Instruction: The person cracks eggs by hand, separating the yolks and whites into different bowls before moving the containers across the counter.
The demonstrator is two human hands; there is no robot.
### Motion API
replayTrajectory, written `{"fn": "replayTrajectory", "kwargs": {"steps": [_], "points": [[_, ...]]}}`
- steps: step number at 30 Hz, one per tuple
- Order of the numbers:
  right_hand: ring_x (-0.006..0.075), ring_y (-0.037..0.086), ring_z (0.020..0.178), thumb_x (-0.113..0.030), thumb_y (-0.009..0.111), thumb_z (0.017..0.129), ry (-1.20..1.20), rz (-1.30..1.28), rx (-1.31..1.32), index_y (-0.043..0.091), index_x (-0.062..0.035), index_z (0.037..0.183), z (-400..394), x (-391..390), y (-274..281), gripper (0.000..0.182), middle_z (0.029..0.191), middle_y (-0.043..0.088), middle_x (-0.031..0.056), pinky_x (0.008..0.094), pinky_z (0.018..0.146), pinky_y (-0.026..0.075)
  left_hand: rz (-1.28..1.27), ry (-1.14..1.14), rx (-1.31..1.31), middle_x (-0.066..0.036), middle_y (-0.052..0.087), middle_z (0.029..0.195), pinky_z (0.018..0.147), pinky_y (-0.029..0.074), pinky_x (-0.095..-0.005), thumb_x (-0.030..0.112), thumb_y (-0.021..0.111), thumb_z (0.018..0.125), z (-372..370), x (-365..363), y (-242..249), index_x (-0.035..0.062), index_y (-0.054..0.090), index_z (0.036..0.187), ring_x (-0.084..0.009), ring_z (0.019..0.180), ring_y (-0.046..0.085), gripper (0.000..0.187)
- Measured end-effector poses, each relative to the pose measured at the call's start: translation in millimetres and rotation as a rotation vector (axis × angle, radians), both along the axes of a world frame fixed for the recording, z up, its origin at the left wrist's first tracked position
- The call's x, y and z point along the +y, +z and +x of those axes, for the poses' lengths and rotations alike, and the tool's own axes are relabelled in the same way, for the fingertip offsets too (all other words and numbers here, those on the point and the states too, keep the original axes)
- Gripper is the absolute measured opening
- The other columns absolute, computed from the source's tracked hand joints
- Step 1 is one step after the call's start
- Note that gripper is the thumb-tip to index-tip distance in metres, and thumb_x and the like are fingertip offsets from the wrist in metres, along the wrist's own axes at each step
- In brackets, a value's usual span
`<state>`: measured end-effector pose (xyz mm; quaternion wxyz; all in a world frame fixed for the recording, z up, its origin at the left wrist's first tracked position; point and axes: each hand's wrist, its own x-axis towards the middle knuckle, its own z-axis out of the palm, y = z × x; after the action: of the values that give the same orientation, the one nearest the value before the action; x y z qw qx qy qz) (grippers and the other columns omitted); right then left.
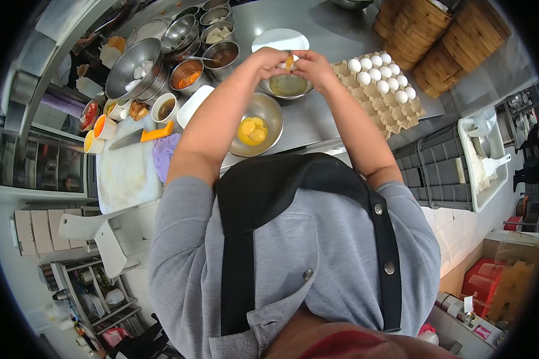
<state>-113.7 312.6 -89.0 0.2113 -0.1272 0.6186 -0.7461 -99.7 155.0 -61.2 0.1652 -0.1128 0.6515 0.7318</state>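
My left hand and my right hand meet at the far side, fingers closed around a cracked egg. Orange yolk shows between the white shell parts. Right below them is a metal bowl with clear egg white in it. Nearer to me, partly behind my left forearm, a second metal bowl holds several yolks. To the right of my right hand lies a cardboard egg tray, with several white eggs in its far part. Behind my hands sits a white plate.
Bamboo steamers are stacked at the back right. On the left, an orange-handled knife rests on a white cutting board. Metal bowls and cups of ingredients crowd the left side. A grey crate stands at the right.
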Motion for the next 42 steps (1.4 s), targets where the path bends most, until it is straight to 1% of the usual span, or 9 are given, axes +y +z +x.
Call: {"fn": "replayTrajectory", "kwargs": {"steps": [8, 15, 25, 28, 31, 33, 35, 36, 42], "points": [[0.0209, 0.055, 0.101, -0.003, 0.051, 0.085, 0.137, -0.285, -0.114, 0.042, 0.0032, 0.121, 1, 4, -13, 0.037, 0.113, 0.052, 0.0132, 0.0323, 0.088, 0.048, 0.004, 0.015, 0.026, -0.017, 0.052, 0.112, 0.084, 0.051, -0.0336, 0.003, 0.045, 0.086, 14, -21, 22, -0.0093, 0.047, 0.115, -0.0251, 0.101, 0.056, 0.032], [0.0214, 0.053, 0.105, -0.002, 0.054, 0.084, 0.130, -0.507, -0.056, 0.041, 0.0033, 0.121, -1, 3, -11, 0.040, 0.116, 0.050, 0.0133, 0.0330, 0.093, 0.045, 0.375, 0.057, 0.155, -0.022, 0.043, 0.119, 0.092, 0.048, -0.0371, -0.002, 0.043, 0.084, 26, -38, 16, -0.0112, 0.035, 0.123, -0.0298, 0.105, 0.053, 0.041], [0.0201, 0.053, 0.103, 0.001, 0.056, 0.081, 0.034, -0.444, 0.133, 0.042, 0.0038, 0.120, 0, 5, 14, 0.042, 0.116, 0.050, 0.0126, 0.0317, 0.090, 0.045, 0.641, 0.134, 0.197, -0.020, 0.041, 0.121, 0.099, 0.042, -0.0429, -0.009, 0.046, 0.082, 29, -20, -13, -0.0064, 0.029, 0.126, -0.0299, 0.111, 0.048, 0.047], [0.0169, 0.054, 0.097, 0.002, 0.057, 0.077, -0.054, -0.317, 0.265, 0.045, 0.0036, 0.118, 1, 1, 16, 0.042, 0.110, 0.055, 0.0119, 0.0271, 0.086, 0.044, 0.697, 0.145, 0.216, -0.018, 0.041, 0.119, 0.100, 0.040, -0.0443, -0.011, 0.048, 0.080, 29, -12, -10, -0.0037, 0.029, 0.127, -0.0284, 0.110, 0.048, 0.051], [0.0153, 0.055, 0.095, 0.001, 0.060, 0.076, -0.110, -0.255, 0.380, 0.048, 0.0035, 0.116, 2, 2, 18, 0.041, 0.106, 0.057, 0.0114, 0.0246, 0.084, 0.043, 0.718, 0.177, 0.214, -0.016, 0.042, 0.115, 0.101, 0.040, -0.0432, -0.012, 0.049, 0.079, 29, -7, -8, -0.0028, 0.028, 0.128, -0.0271, 0.108, 0.049, 0.054], [0.0196, 0.055, 0.098, 0.001, 0.059, 0.079, -0.083, -0.263, 0.303, 0.044, 0.0040, 0.119, 2, 5, 21, 0.042, 0.113, 0.052, 0.0127, 0.0315, 0.088, 0.046, 0.704, 0.171, 0.222, -0.015, 0.043, 0.113, 0.100, 0.040, -0.0425, -0.012, 0.048, 0.079, 29, -7, -10, -0.0025, 0.028, 0.128, -0.0263, 0.105, 0.050, 0.054], [0.0201, 0.056, 0.098, 0.000, 0.058, 0.080, -0.057, -0.350, 0.196, 0.043, 0.0039, 0.119, 1, 8, 23, 0.042, 0.112, 0.053, 0.0128, 0.0319, 0.088, 0.046, 0.689, 0.166, 0.232, -0.015, 0.043, 0.110, 0.100, 0.041, -0.0419, -0.012, 0.048, 0.079, 28, -9, -13, -0.0023, 0.027, 0.129, -0.0255, 0.103, 0.051, 0.055], [0.0205, 0.056, 0.097, 0.000, 0.058, 0.081, -0.028, -0.437, 0.087, 0.043, 0.0039, 0.119, 1, 9, 26, 0.041, 0.111, 0.053, 0.0129, 0.0324, 0.087, 0.047, 0.625, 0.160, 0.202, -0.014, 0.044, 0.109, 0.099, 0.042, -0.0406, -0.012, 0.047, 0.079, 27, -11, -16, -0.0027, 0.027, 0.129, -0.0246, 0.100, 0.052, 0.055], [0.0221, 0.056, 0.097, 0.002, 0.057, 0.080, -0.057, -0.461, 0.142, 0.041, 0.0051, 0.118, 0, 16, 44, 0.042, 0.107, 0.053, 0.0134, 0.0325, 0.086, 0.048, 0.395, 0.157, 0.127, -0.014, 0.045, 0.106, 0.095, 0.044, -0.0369, -0.010, 0.049, 0.079, 18, -20, -36, -0.0036, 0.027, 0.129, -0.0220, 0.094, 0.052, 0.055]]}}
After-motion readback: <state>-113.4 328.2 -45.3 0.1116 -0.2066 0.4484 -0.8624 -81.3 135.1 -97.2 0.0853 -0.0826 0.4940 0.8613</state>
